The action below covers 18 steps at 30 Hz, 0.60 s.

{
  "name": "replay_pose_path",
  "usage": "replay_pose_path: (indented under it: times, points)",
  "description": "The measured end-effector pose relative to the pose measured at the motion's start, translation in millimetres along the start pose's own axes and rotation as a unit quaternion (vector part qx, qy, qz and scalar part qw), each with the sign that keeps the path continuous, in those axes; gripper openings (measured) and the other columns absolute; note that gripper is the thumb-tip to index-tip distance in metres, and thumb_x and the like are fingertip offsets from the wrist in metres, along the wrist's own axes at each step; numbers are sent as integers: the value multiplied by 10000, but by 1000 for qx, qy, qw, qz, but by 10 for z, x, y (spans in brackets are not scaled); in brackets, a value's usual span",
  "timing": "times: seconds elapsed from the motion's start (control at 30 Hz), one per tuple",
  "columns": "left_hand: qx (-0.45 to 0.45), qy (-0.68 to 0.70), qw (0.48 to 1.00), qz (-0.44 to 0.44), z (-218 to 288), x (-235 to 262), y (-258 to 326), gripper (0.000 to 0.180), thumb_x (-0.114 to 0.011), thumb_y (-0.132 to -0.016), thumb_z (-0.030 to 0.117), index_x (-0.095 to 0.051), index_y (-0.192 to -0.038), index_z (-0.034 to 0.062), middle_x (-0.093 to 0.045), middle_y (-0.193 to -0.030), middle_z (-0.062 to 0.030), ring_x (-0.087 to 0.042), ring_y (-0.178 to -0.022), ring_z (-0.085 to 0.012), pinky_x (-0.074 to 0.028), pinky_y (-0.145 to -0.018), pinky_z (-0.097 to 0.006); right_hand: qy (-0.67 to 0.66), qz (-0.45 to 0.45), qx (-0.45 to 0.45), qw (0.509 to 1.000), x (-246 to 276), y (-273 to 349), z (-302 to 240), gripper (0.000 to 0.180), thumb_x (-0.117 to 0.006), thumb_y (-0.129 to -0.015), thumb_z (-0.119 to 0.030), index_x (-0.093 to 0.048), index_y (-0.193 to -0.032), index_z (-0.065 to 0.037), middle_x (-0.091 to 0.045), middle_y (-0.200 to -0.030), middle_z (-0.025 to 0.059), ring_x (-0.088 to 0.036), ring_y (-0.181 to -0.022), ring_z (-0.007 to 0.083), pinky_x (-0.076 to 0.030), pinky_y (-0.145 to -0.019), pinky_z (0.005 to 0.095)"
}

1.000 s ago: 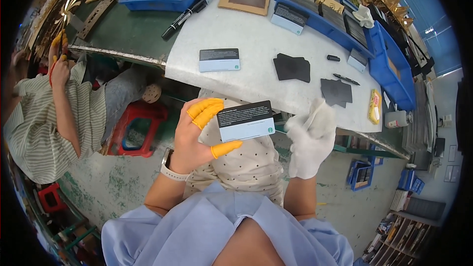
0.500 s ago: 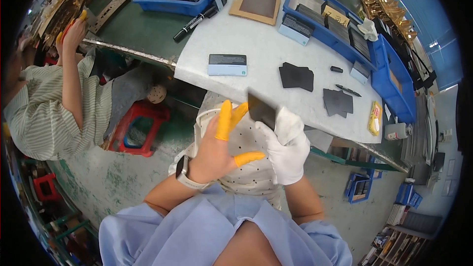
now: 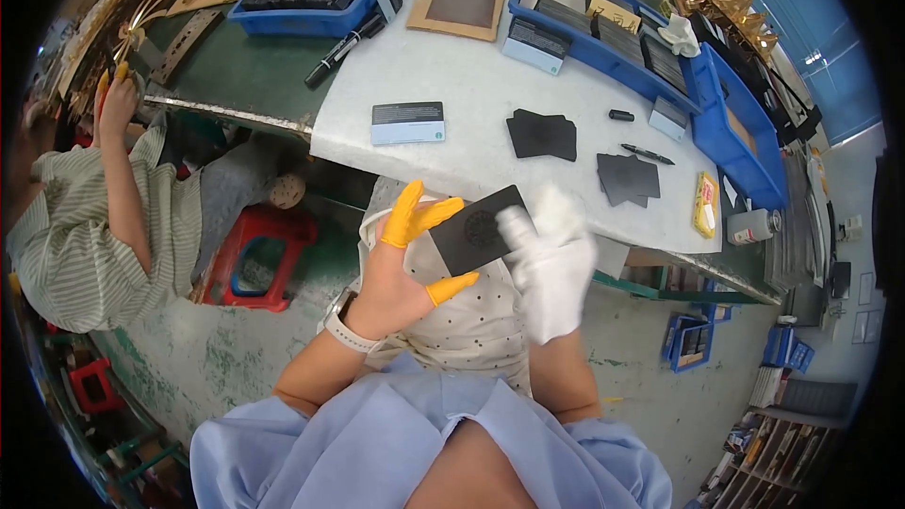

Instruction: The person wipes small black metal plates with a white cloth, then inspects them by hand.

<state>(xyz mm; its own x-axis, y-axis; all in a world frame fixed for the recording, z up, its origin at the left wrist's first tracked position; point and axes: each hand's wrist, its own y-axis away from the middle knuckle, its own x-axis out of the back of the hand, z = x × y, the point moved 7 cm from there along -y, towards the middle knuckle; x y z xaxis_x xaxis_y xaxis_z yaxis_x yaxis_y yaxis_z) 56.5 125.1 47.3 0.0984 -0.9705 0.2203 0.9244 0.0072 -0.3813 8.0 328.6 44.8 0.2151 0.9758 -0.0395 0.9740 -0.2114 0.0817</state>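
Observation:
My left hand (image 3: 382, 283), with yellow finger covers, grips a black card (image 3: 479, 231) by its opposite edges between thumb and fingers. A round dark emblem shows on the card's face. My right hand (image 3: 551, 269), in a white glove, is smeared by motion and lies over the card's right end. A bunched white cloth (image 3: 556, 212) is in that gloved hand. Beyond the hands, on the white-covered table (image 3: 471, 155), lie a stack of black cards (image 3: 544, 135), more dark cards (image 3: 627, 178) and a black-and-light-blue printed card (image 3: 407, 123).
Blue trays (image 3: 603, 38) full of cards line the table's back. Close by are a thick marker (image 3: 344, 49), an uncapped pen (image 3: 648, 154), a cap (image 3: 621, 115), a yellow packet (image 3: 705, 205) and a bottle (image 3: 752, 225). At left, a person in stripes (image 3: 94, 226) works beside a red stool (image 3: 255, 254).
The black card has turned to lie flatter and now sits between my left thumb and fingers. My gloved right hand has shifted onto its right end. The whole view has shifted slightly.

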Motion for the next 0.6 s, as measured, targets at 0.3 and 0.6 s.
replay_pose_path:
  times: [0.3, 0.6]
  points:
    - [-4, 20, 999, -30, 21, 55, -6, 1141, -937, -758, 114, -254, -1666, 17, -695, -1397, -135, -603, -1355, -269, -344, -1205, -412, -65, 137, 18, 988, 469, -207, -414, 307, -752, -981, -15, -639, -1266, -42, -723, -911, 34, -653, -630, 78, -470, -495, 229]
    - [33, -17, 997, -62, -45, 21, 13, 1144, -948, -740, 166, -284, -1663, 42, -701, -1407, -99, -521, -1368, -266, -286, -1209, -426, -7, -127, 72, 989, -202, 74, -406, 565, -900, -876, -112, -603, -1333, 35, -652, -1259, 91, -672, -1145, 173, -567, -932, 304]
